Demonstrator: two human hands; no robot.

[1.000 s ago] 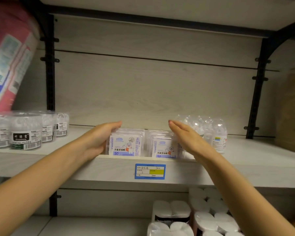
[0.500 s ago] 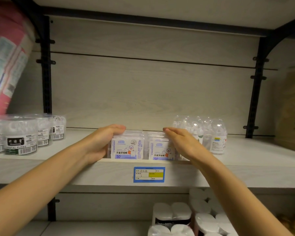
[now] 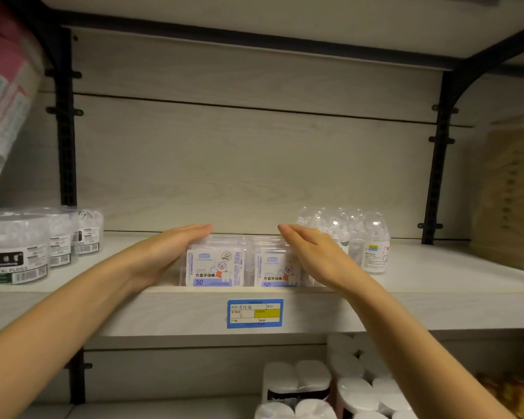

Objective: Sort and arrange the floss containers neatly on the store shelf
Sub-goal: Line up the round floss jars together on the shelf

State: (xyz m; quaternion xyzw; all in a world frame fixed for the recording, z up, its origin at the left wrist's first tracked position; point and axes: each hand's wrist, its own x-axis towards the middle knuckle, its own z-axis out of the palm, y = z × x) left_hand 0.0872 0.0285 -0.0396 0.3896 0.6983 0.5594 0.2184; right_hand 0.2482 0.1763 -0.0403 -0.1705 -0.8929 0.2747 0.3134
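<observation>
Two rows of flat square floss boxes point(image 3: 214, 269) with blue-and-white labels stand side by side at the front edge of the pale wooden shelf point(image 3: 436, 285). My left hand point(image 3: 167, 252) lies flat against the left side of the left row, fingers straight. My right hand point(image 3: 312, 255) presses flat against the right side of the right row point(image 3: 273, 272), partly hiding it. Neither hand grips a box. Round clear floss tubs point(image 3: 17, 255) stand at the far left. Clear domed floss bottles point(image 3: 372, 246) stand just right of my right hand.
A blue and yellow price tag point(image 3: 254, 313) is stuck on the shelf's front lip. Black brackets point(image 3: 436, 176) rise at both sides. A pink package point(image 3: 3, 95) hangs at upper left. White paper rolls point(image 3: 315, 385) fill the shelf below.
Both hands have straightened from curled over the box tops to flat against the outer sides of the two rows. The boxes sit closer together at the shelf edge.
</observation>
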